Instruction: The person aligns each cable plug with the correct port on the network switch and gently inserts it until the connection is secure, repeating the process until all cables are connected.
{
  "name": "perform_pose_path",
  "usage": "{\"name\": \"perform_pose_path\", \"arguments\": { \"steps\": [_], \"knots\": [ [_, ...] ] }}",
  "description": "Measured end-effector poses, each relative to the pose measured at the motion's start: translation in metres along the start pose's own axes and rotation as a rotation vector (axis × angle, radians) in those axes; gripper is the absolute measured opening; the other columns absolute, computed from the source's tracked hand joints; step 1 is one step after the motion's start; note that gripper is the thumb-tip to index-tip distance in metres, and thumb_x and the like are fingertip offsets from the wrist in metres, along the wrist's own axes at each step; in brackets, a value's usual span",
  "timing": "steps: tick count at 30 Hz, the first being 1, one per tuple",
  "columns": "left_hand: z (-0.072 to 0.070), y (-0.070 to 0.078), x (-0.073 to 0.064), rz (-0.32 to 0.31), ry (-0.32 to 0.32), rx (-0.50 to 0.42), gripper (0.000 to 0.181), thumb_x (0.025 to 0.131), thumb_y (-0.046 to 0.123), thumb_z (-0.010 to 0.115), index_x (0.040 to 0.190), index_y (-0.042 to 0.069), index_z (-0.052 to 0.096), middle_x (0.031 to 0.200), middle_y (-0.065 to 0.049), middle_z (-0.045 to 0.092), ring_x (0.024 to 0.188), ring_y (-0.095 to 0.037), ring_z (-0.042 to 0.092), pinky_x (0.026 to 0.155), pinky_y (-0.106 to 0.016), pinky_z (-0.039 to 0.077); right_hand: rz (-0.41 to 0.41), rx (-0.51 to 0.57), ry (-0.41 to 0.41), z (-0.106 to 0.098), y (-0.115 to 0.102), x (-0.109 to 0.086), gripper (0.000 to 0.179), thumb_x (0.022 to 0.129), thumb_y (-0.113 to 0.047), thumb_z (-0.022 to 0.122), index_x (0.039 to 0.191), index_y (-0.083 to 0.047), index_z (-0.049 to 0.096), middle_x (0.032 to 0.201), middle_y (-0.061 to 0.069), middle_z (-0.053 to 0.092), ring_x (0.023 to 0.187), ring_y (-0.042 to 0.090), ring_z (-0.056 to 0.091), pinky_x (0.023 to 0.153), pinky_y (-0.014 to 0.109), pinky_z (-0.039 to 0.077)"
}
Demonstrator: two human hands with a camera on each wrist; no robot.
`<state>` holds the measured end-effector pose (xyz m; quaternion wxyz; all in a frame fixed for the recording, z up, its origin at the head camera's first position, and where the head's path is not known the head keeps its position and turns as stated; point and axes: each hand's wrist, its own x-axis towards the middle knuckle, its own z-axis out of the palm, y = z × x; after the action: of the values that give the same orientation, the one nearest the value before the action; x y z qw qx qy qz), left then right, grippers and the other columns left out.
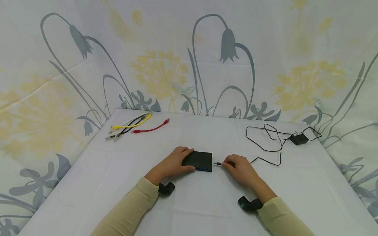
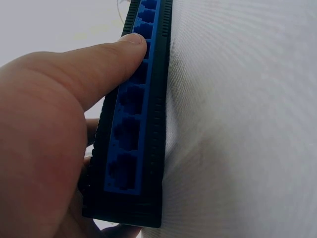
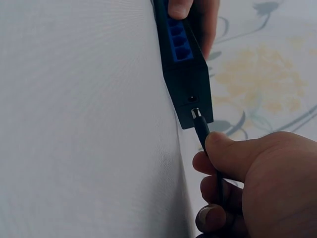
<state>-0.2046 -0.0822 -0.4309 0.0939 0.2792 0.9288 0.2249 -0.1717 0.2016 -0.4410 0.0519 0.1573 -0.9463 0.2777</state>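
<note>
A black network switch (image 1: 198, 160) with a row of blue ports lies on the white table. My left hand (image 1: 177, 163) grips its left end, the thumb pressing on the port side in the left wrist view. Between thumb and fingers, my right hand (image 1: 240, 168) pinches a black power plug (image 3: 200, 126) with a metal tip. In the right wrist view the tip points at the round power socket (image 3: 192, 98) in the switch's end face, slightly apart from it. From the right hand the thin black cord (image 1: 267, 162) runs to the power adapter (image 1: 299, 138).
At the table's back left lie a yellow network cable (image 1: 134, 124) and, under it, black and white ones. Beside them is a red network cable (image 1: 152, 129). The cord's loops spread over the back right. A flower-patterned cloth (image 1: 174, 39) hangs behind the table.
</note>
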Motion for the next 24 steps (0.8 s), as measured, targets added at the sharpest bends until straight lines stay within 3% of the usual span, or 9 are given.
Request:
{"name": "perform_pose_path", "arguments": {
  "steps": [24],
  "knots": [
    [-0.0008, 0.0015, -0.0010, 0.006, 0.005, -0.006, 0.075, 0.081, 0.054, 0.058, 0.142, 0.022, 0.031, 0.140, -0.004, 0.035, 0.129, -0.019, 0.031, 0.105, -0.037, 0.034, 0.004, -0.011, -0.024, 0.0064, -0.0043, 0.0035, 0.013, 0.088, -0.028, 0.059, 0.082, -0.020, 0.068, 0.079, -0.010, 0.061, 0.067, 0.005, 0.049, 0.061, 0.023, 0.040]
  ]
}}
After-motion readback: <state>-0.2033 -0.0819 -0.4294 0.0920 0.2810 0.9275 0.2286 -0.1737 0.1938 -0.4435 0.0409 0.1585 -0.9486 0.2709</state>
